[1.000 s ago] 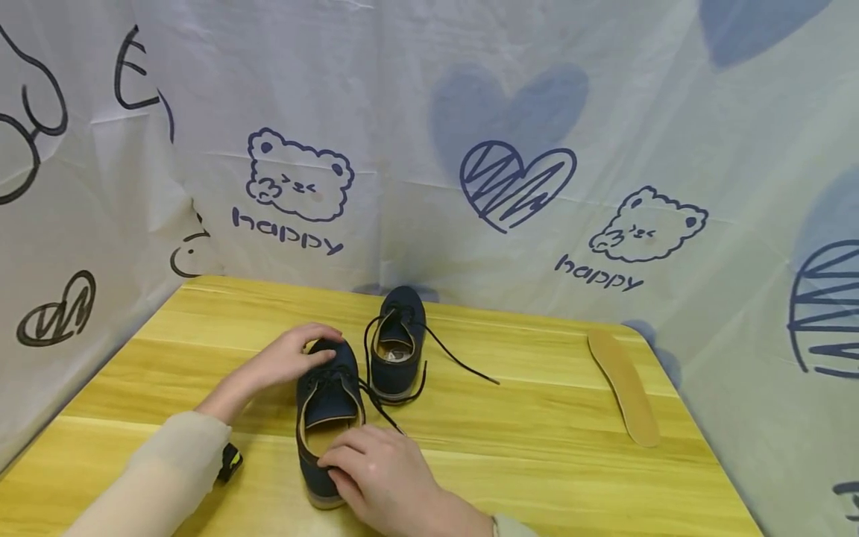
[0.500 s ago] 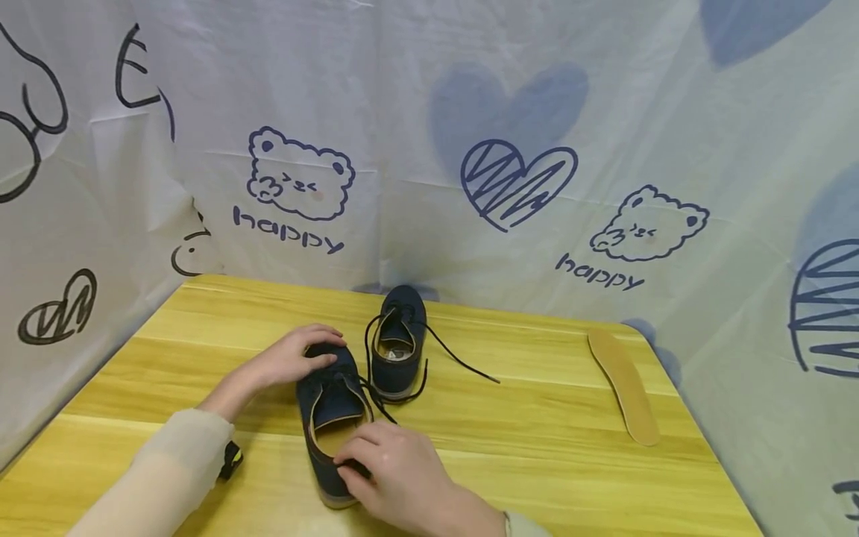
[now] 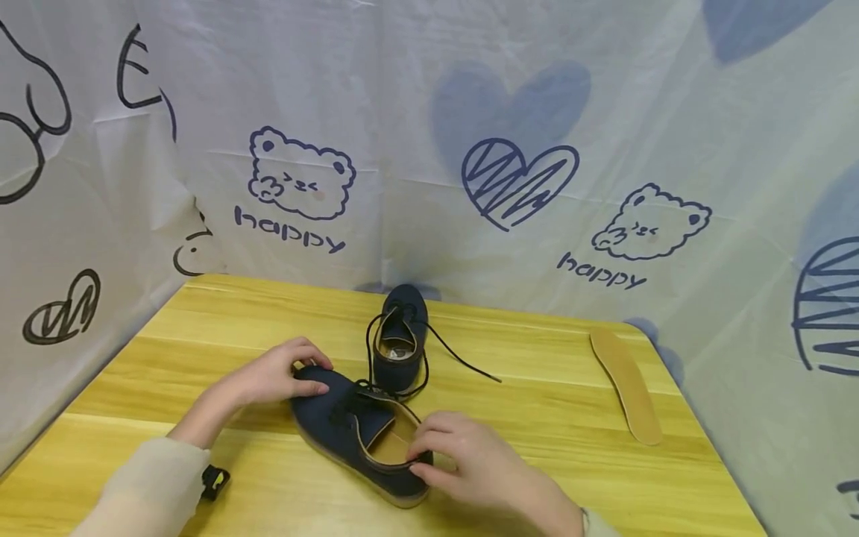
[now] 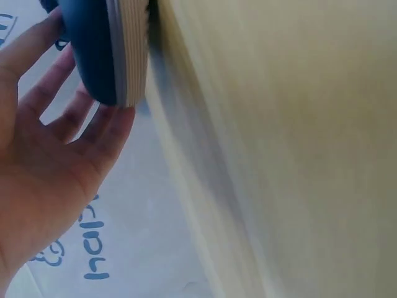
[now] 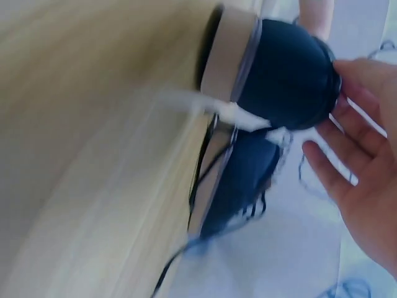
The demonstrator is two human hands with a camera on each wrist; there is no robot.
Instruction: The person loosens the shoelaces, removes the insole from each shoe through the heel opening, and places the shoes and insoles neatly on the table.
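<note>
Near shoe (image 3: 359,436) has swung sideways; curtain (image 3: 604,149) reads "happy".

Printed backdrop cloth (image 3: 429,89), white with dark blue line drawings. Legible text: the word "happy" (image 3: 290,230), lower-case, hand-lettered, under a bear face (image 3: 301,176) on the left centre of the cloth; the same word "happy" (image 3: 601,271) once more under a second bear face (image 3: 649,223) on the right. In the left wrist view a fragment of the same lettering (image 4: 94,248) shows on the cloth, turned sideways, reading roughly "hap", the rest cut off. Large partial letter strokes (image 3: 141,71) at the upper left of the cloth cannot be read. No readable brand, number or label on the shoes or insole.
</note>
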